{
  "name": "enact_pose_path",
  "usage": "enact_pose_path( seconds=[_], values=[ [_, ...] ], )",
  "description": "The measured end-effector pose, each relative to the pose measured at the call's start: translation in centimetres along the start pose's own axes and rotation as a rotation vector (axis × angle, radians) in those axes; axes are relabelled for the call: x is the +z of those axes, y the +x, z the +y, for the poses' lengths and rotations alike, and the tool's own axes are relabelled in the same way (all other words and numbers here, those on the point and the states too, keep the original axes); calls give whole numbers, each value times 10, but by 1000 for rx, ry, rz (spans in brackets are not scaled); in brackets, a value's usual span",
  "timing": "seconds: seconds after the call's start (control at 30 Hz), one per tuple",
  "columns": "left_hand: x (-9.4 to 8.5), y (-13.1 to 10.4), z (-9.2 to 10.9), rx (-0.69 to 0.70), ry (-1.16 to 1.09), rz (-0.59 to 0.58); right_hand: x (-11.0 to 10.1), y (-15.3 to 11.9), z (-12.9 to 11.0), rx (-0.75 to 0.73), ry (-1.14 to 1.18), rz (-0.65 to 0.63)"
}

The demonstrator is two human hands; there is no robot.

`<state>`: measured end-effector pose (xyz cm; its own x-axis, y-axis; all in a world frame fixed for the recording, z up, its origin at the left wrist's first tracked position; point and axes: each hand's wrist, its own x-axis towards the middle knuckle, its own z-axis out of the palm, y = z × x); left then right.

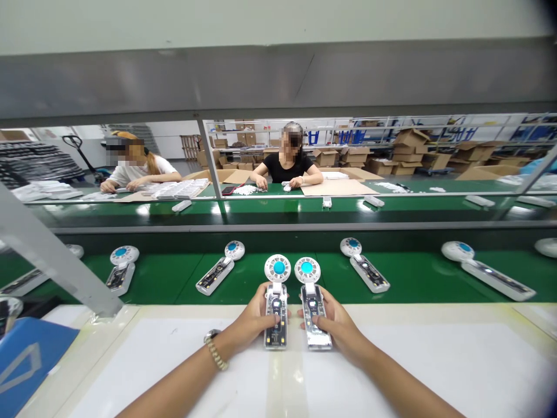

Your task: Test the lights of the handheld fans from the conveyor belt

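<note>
My left hand point(253, 318) is closed round a small white handheld device point(277, 268). Its round head has a vented ring and a blue centre. Its flat body, with a dark circuit board showing, lies under my thumb. Beside it, my right hand point(334, 319) grips a second device point(307, 269) of the same kind, also with the thumb on the board side. Both devices point heads away from me, side by side with a narrow gap between them. They are held above the near edge of the green conveyor belt point(169, 277) and the white worktop point(183, 354).
More such devices lie on the belt, among them one at left point(215, 274), one at right point(364, 266) and one farther right point(487, 270). A slanted white post point(56, 255) and blue folder point(35, 360) stand left. Across the line, two people point(287, 165) work. A shelf point(278, 75) hangs overhead.
</note>
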<state>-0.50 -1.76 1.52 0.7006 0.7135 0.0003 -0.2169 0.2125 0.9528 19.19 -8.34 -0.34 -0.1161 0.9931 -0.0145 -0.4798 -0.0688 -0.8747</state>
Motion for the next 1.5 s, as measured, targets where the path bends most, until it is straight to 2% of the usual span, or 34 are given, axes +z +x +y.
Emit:
enact_pose_path(
  seconds=[0.17, 0.33, 0.63, 0.87, 0.97, 1.07, 1.17, 1.2, 1.27, 1.33, 1.43, 1.5],
  values=[
    [0, 0, 0, 12, -12, -4, 1, 0, 1, -52, -6, 30],
    [0, 0, 1, 5, -10, 0, 2, -1, 0, -14, -26, 20],
    [2, -1, 3, -13, -50, 26, 7, -3, -5, -32, 3, 47],
    [7, 2, 16, -187, -277, 80, 5, -5, -17, 113, 130, -18],
    [2, 7, 18, -264, -314, 219, -13, -2, -30, 74, 136, 78],
    [-17, 13, 21, -186, -68, 445, -49, 3, -49, -59, 66, 282],
    [-48, 19, 24, -36, 302, 682, -91, 10, -65, -159, -229, 541],
    [-59, 21, 26, 0, 387, 750, -103, 13, -68, -184, -351, 589],
    [-79, 23, 29, 45, 498, 872, -122, 19, -69, -225, -550, 620],
    [-92, 24, 32, 85, 622, 984, -132, 26, -66, -256, -689, 631],
    [-94, 22, 34, 158, 784, 1084, -142, 31, -64, -320, -891, 729],
    [-87, 20, 32, 243, 899, 1082, -152, 28, -69, -383, -1003, 841]
  ],
)
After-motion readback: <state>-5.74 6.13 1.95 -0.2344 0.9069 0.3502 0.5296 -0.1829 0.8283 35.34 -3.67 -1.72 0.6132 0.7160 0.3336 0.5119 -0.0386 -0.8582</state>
